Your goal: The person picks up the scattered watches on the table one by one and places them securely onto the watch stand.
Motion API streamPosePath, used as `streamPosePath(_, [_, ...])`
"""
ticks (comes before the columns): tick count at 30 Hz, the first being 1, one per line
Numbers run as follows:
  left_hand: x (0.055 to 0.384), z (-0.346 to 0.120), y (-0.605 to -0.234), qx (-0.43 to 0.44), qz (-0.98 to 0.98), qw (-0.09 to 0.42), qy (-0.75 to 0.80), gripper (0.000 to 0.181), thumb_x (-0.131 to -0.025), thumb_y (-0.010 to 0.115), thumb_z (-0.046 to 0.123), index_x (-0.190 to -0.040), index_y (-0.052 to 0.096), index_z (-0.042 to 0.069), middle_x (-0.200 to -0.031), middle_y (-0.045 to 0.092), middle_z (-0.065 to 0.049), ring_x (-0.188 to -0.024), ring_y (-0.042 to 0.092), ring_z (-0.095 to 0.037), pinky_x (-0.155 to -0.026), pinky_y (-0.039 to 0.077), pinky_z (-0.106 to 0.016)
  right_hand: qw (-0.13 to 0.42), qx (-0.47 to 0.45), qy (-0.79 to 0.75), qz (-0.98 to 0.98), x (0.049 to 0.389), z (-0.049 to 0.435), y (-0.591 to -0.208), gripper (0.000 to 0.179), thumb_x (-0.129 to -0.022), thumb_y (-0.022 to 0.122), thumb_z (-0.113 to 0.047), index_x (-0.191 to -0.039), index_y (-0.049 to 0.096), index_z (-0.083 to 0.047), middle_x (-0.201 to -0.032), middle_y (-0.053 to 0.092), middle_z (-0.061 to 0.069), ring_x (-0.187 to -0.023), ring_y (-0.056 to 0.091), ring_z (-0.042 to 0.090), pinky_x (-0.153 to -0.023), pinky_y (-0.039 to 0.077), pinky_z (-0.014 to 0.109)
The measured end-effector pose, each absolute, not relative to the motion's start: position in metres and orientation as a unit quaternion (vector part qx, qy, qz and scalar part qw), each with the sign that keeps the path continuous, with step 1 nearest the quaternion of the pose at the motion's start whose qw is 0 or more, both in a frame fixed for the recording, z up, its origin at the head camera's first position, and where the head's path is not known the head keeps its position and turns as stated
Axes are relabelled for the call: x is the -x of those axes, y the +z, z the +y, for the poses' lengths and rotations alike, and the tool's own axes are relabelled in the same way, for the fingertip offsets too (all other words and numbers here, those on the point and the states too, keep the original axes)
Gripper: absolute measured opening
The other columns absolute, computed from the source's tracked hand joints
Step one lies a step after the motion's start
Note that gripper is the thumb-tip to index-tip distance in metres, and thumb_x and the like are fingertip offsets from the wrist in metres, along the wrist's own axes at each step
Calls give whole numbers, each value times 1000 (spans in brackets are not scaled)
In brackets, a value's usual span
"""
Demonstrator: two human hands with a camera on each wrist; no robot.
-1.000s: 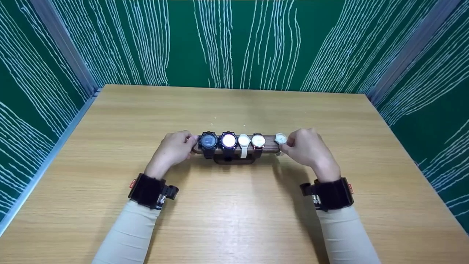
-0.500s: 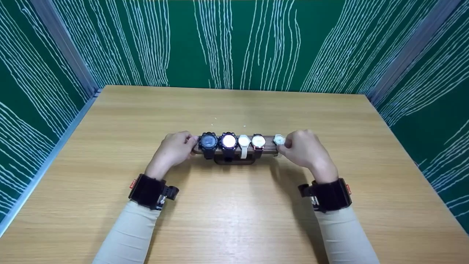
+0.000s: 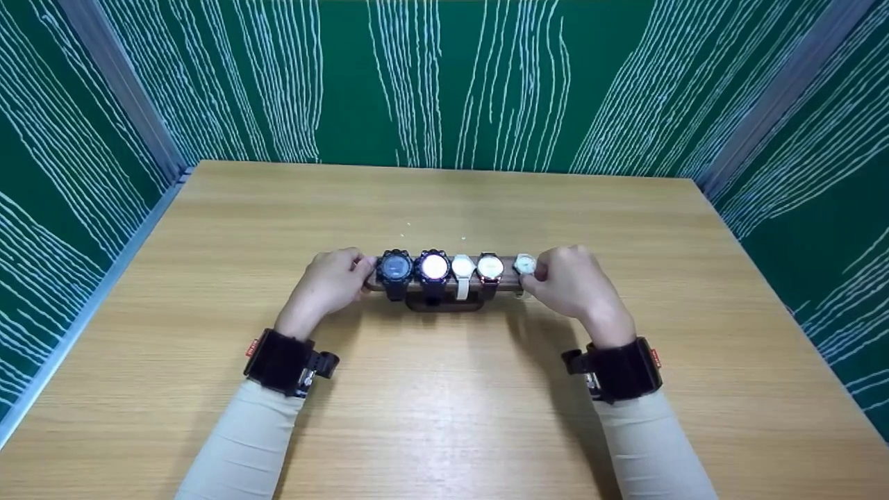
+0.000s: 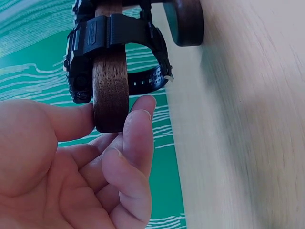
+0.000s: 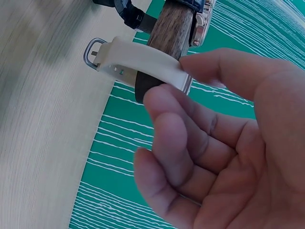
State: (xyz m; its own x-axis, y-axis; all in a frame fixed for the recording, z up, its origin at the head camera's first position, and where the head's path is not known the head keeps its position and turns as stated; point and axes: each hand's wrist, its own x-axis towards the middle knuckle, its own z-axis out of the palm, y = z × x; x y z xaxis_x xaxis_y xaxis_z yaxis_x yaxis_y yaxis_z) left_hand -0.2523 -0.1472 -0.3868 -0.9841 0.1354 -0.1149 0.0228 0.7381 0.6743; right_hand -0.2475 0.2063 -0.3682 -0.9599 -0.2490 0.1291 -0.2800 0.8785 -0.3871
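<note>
A dark wooden watch stand (image 3: 510, 274) stands mid-table. My left hand (image 3: 333, 278) grips the left end of its bar, and the left wrist view shows thumb and fingers on either side of the wood (image 4: 111, 90). With thumb and fingertips, my right hand (image 3: 576, 285) pinches a watch with a white strap (image 5: 143, 59). Its buckled strap loops round the bar near the right end. Further left along the bar sit a black digital watch (image 3: 396, 267), a dark watch with a bright face (image 3: 435, 267), a small white watch (image 3: 462, 268) and a dark-strapped watch (image 3: 489, 268).
The stand's rounded base (image 3: 444, 307) shows below the bar, on the wooden table (image 3: 444, 417). Green walls with pale wavy lines (image 3: 347, 83) enclose the table's back and sides. Small white specks (image 3: 463, 238) lie behind the stand.
My right hand has moved left, sliding the white-strapped watch inward along the bar towards the other watches. The left hand and the stand stay where they were.
</note>
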Motion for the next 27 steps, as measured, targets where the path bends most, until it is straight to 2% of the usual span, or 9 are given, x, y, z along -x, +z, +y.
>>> streamPosePath(7, [252,-147,-387,-42,930,76,357,33,-114,48,33,-115,68,7,-95,73,-10,-79,66,-19,-69,52,-31,46,-143,209,-966,247,204,-369,36,-91,72,-12,-61,51,-13,-58,47,-3,-57,43,16,-59,35,33])
streamPosePath(14, [252,-147,-387,-37,924,81,372,34,-115,47,33,-111,69,7,-101,72,-10,-84,71,-20,-72,56,-32,54,-151,210,-965,247,202,-371,38,-89,70,-11,-59,46,-15,-56,40,-6,-56,39,14,-59,33,33])
streamPosePath(27, [251,-147,-386,-41,927,77,364,35,-115,47,34,-115,69,7,-97,72,-10,-81,69,-20,-70,54,-32,45,-150,212,-965,247,198,-373,39,-89,73,-10,-59,47,-16,-56,45,-5,-53,39,13,-58,35,32])
